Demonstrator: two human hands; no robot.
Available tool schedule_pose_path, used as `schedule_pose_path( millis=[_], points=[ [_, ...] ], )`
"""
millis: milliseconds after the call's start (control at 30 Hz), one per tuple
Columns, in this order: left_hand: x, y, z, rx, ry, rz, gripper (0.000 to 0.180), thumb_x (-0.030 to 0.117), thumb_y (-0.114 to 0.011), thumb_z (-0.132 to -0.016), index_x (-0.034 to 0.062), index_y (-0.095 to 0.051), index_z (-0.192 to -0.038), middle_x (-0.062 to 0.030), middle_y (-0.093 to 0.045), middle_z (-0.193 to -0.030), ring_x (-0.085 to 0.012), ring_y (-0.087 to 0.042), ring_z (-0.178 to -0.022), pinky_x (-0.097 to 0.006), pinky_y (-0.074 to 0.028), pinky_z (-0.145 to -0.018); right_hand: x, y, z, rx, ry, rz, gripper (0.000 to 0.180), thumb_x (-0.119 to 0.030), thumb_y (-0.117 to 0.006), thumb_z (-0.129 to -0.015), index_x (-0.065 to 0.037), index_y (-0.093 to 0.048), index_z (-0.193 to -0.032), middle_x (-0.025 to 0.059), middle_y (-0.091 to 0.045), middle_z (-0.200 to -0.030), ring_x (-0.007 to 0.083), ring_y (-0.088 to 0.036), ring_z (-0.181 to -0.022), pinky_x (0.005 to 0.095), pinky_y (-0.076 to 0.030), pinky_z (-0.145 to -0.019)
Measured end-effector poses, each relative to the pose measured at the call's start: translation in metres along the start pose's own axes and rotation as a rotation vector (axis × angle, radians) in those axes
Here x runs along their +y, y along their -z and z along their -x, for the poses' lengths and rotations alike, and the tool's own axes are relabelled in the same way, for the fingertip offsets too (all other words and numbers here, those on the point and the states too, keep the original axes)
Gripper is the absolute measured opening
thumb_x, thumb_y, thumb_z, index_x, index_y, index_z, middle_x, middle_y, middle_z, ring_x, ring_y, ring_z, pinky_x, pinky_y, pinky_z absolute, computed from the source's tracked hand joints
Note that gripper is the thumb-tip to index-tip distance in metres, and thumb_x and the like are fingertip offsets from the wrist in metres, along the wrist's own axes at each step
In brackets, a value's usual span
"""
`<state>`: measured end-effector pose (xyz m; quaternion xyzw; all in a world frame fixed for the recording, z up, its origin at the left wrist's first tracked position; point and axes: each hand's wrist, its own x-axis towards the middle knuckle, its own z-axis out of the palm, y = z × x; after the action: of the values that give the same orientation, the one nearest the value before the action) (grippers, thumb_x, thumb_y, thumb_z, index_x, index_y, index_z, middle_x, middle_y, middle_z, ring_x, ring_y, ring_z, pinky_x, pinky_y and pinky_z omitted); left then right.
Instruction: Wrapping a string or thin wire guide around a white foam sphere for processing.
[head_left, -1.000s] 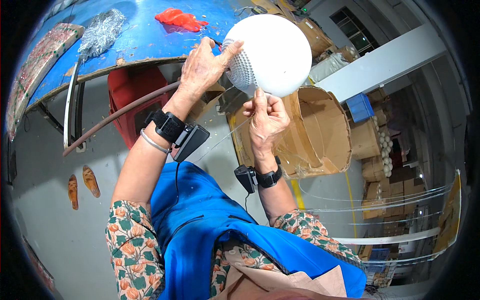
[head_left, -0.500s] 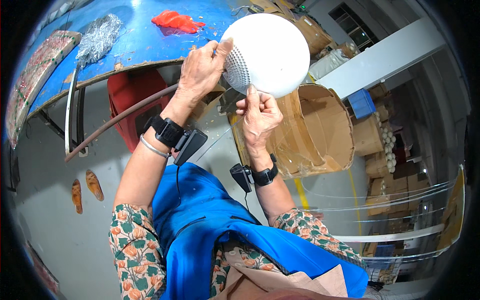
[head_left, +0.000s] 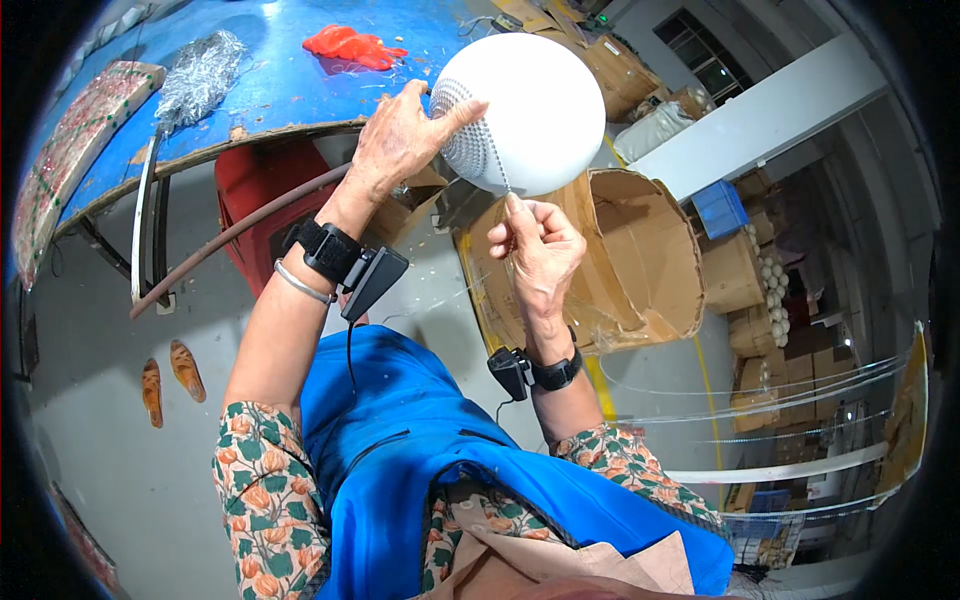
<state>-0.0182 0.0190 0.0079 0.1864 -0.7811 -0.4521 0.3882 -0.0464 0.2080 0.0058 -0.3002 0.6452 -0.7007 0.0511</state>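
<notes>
A large white ball is in front of me, rows of small silver beads covering its left side. My left hand grips the ball's left edge, its thumb stretched across the beaded rows and its other fingers partly hidden behind the edge. Below the ball, my right hand pinches a thin silver bead strand between thumb and forefinger. The strand runs taut from the beaded area down to the pinch. What supports the ball from behind is hidden.
A blue table at the back left bears a red bag and a silver tangle of strands. A red stool and a brown rod are below it. An open cardboard box stands right of the ball.
The ball has shifted slightly left and down. My right hand has drawn down and right, pulling the bead strand away from the ball's edge. My left thumb now points right across the ball.
</notes>
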Motion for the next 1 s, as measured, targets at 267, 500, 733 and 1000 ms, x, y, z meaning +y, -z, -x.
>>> schedule_pose_path(
  millis=[267, 500, 733, 1000],
  points=[
    [-0.002, -0.006, 0.001, 0.005, 0.011, -0.029, 0.085, 0.072, -0.051, -0.067, -0.0062, -0.05, -0.1, -0.0291, -0.056, -0.089, -0.039, -0.053, -0.092, -0.046, -0.042, -0.079, 0.017, -0.003, -0.006, 0.064, 0.073, -0.024, 0.017, -0.015, -0.059, -0.084, 0.001, -0.056, -0.077, 0.0062, -0.059, -0.059, 0.0077, -0.052, -0.046, 0.0185, -0.043, -0.044],
    [0.004, -0.006, 0.006, -0.006, 0.053, -0.027, 0.085, 0.07, -0.05, -0.069, -0.0065, -0.049, -0.106, -0.03, -0.058, -0.09, -0.0398, -0.056, -0.091, -0.046, -0.044, -0.077, 0.024, -0.008, -0.006, 0.068, 0.061, -0.01, 0.018, -0.014, -0.058, -0.084, 0.001, -0.056, -0.076, 0.0054, -0.059, -0.057, 0.0057, -0.052, -0.046, 0.018, -0.044, -0.043],
    [0.006, -0.01, 0.006, 0.059, 0.018, -0.049, 0.082, 0.069, -0.048, -0.071, -0.0052, -0.05, -0.105, -0.0276, -0.06, -0.083, -0.0396, -0.058, -0.085, -0.046, -0.045, -0.074, 0.03, -0.014, -0.011, 0.084, 0.106, -0.035, 0.019, -0.014, -0.058, -0.084, 0.001, -0.055, -0.074, 0.0055, -0.058, -0.056, 0.0055, -0.05, -0.044, 0.0177, -0.043, -0.042],
    [0.005, -0.01, 0.004, -0.013, 0.012, -0.048, 0.078, 0.07, -0.046, -0.072, -0.002, -0.053, -0.101, -0.0242, -0.06, -0.072, -0.037, -0.06, -0.079, -0.045, -0.046, -0.071, 0.027, -0.017, -0.008, 0.115, 0.109, -0.037, 0.019, -0.014, -0.058, -0.084, 0.0, -0.054, -0.072, 0.0053, -0.058, -0.055, 0.0055, -0.05, -0.043, 0.018, -0.044, -0.042]
  ],
)
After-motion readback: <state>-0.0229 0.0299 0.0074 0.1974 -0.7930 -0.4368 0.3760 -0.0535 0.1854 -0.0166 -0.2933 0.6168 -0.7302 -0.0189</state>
